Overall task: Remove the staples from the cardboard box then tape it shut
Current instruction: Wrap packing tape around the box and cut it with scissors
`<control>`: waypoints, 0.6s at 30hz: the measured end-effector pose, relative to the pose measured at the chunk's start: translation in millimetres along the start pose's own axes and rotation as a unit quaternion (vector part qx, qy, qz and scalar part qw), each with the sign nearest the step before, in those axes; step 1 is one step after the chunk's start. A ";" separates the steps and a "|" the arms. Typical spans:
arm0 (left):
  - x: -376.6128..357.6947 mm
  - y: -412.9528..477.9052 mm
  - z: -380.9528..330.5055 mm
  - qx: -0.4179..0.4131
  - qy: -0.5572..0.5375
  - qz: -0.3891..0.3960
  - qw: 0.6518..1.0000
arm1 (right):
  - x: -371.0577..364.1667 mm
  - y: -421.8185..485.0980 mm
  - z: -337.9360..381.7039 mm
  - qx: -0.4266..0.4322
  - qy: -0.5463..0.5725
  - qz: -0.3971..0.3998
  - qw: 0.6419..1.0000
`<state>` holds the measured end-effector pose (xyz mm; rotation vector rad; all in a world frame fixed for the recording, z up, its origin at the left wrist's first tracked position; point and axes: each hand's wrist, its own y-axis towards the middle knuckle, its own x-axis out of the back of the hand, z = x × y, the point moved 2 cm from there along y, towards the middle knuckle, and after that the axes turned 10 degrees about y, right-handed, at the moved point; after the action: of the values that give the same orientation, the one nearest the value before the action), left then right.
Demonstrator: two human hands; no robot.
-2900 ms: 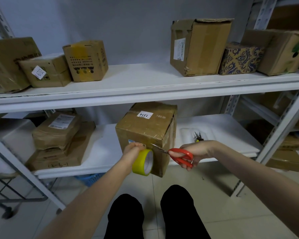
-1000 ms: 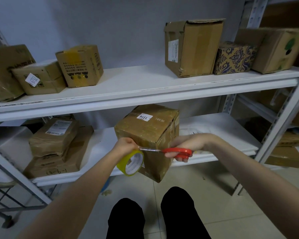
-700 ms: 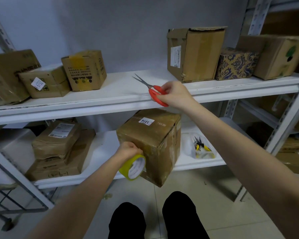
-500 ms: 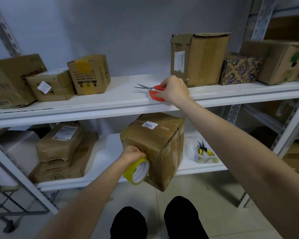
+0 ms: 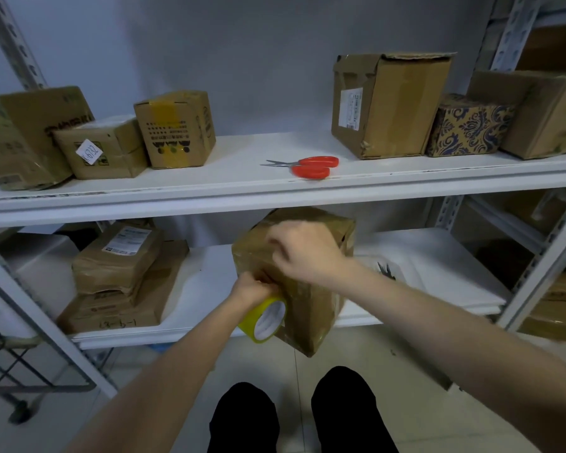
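Box position: the cardboard box sits at the front of the lower shelf, turned diagonally, with its near bottom corner hanging out past the shelf lip.
Box pointing: one upright corner edge faces the person. The box looks close to a cube, so no long axis stands out.
Left hand: the left hand grips the yellow tape roll and holds it against the box's near left face, just below the top edge.
Roll pointing: the roll stands on edge, with its white core opening towards the person and a little to the right.
Right hand: the right hand lies over the box's top front edge with bent fingers. It is blurred, so I cannot tell whether it pinches a tape end or only presses down.
Scissors: the red-handled scissors lie flat on the upper shelf, blades pointing left, with no hand on them.
Handling: the box looks stiff at its edges but creased and softened on its faces, and its old glossy tape is probably slick. The overhang could let it tip or slide.
Where to hold: a palm flat on the top, or a grip on the two side faces near a corner, seems best for keeping it steady.
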<state>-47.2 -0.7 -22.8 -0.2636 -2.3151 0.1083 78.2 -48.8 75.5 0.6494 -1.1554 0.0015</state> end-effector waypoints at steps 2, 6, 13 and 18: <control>-0.6 0.3 0.0 -0.006 0.010 -0.002 1.000 | -30.0 -14.2 -7.3 -0.050 -0.049 0.104 0.992; 2.7 -0.7 2.0 -0.007 0.051 0.002 0.999 | -55.8 -24.6 -27.6 -0.045 -0.091 0.149 0.984; 13.1 -6.8 -2.6 -0.020 0.225 -0.032 0.974 | -59.4 -25.7 -33.2 -0.022 -0.074 0.113 0.991; 24.5 -11.2 15.6 0.002 0.190 -0.060 0.980 | -56.3 -27.6 -39.0 -0.019 -0.083 0.102 0.991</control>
<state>-76.6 -6.1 -14.3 -0.1275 -1.9439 0.0006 96.2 -34.7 5.2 0.5020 -1.3765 0.1013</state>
